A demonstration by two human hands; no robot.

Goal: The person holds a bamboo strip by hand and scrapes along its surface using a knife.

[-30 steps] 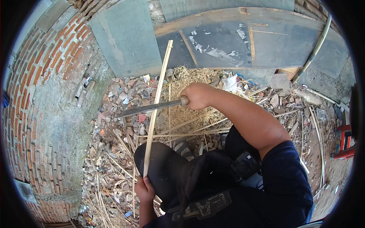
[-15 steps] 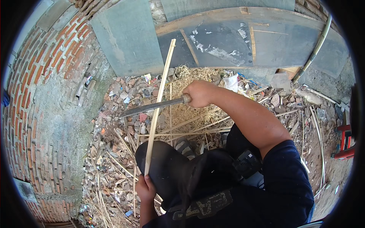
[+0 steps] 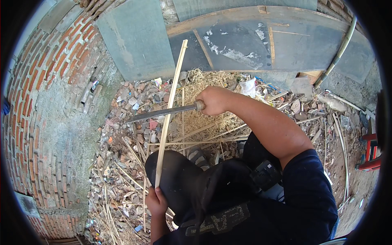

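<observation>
My left hand [image 3: 156, 201] is closed round the near end of a long pale bamboo strip [image 3: 168, 118]. The strip slants up and away, passing over my dark-clad left knee [image 3: 179, 169]. In my right hand [image 3: 213, 101] is the handle of a machete [image 3: 161, 113], fingers wrapped round it. Its long grey blade points left and crosses the strip near the middle. Blade and strip appear to touch, though the exact contact is too small to make out. A heap of pale shavings [image 3: 204, 87] lies beyond and below the blade.
Rubble and litter [image 3: 134, 96] cover the ground, with loose bamboo strips [image 3: 204, 143] strewn across it. A brick wall [image 3: 53, 122] stands on the left, grey boards [image 3: 237, 45] at the back. A red stool-like object [image 3: 369, 153] and a leaning pole [image 3: 339, 53] are on the right.
The machete blade has shifted very slightly, its tip a little further left and up. Both hands keep their grips and the strip has barely moved.
</observation>
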